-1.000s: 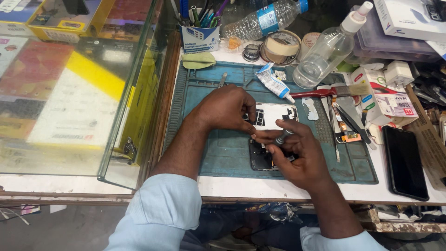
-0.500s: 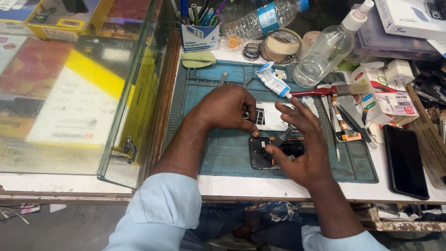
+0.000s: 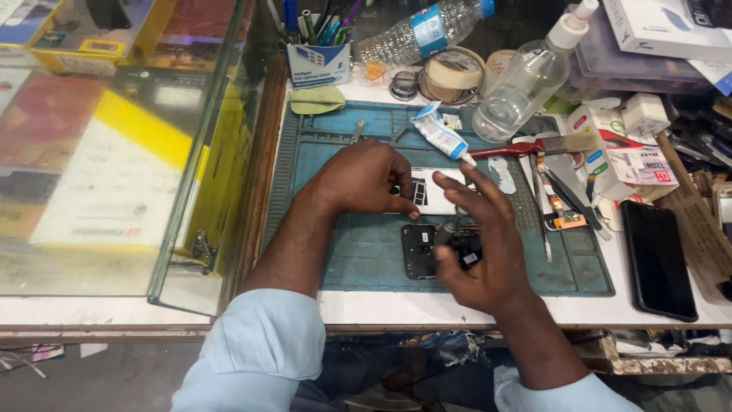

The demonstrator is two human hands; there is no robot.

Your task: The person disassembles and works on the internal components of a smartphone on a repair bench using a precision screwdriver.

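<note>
The right hand (image 3: pixel 488 255) pinches a slim grey tool (image 3: pixel 450 226) between thumb and a bent finger, its other fingers spread loosely upward; the tool's tip is down on the opened black phone (image 3: pixel 427 252), a flat dark slab with small parts exposed, lying on the teal work mat (image 3: pixel 358 252). The left hand (image 3: pixel 362 179) lies curled, palm down, fingertips pressing on a white rectangular phone part (image 3: pixel 436 192) just behind the black phone; it grasps nothing, only holds it flat. The mat is rubbery, ribbed along its edges and moulded with shallow trays. A small white tube (image 3: pixel 438 133) with a blue label lies tilted just behind the hands. To the right lie a red-handled brush (image 3: pixel 534 145) and a dark smartphone (image 3: pixel 657 259), glossy and face up on the white bench. A clear plastic bottle (image 3: pixel 526 80) with a spray cap leans behind, beside a roll of tan tape (image 3: pixel 454 72). A glass display case (image 3: pixel 137 152) stands along the left.
</note>
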